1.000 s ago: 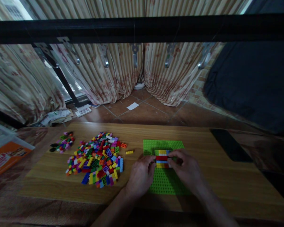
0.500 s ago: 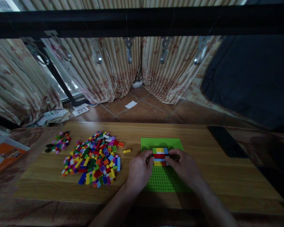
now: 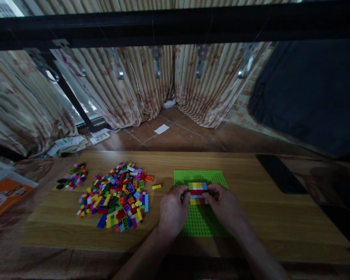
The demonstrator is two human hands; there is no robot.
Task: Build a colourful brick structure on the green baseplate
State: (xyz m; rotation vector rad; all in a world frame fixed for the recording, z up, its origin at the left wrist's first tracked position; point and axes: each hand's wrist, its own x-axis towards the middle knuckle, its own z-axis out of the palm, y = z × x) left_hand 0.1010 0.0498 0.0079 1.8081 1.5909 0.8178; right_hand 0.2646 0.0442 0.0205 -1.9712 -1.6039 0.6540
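Note:
A green studded baseplate lies on the wooden board. Above its middle is a small structure of toy building bricks, with yellow, white, red and light blue rows; whether it is pressed onto the plate I cannot tell. My left hand has its thumb and index finger closed on the structure's left end. At the right end, my right hand grips with thumb and fingertips, covering the lower right corner. A large pile of loose bricks spreads to the left of my left hand.
One yellow brick and an orange brick lie between pile and baseplate. A smaller brick heap is farther left. At the right lies a black phone-like slab. An orange-labelled box stands at the left edge.
My right thumb has shifted slightly over the structure's lower right corner. Both hands otherwise stay at the bricks, and the view has tilted very slightly.

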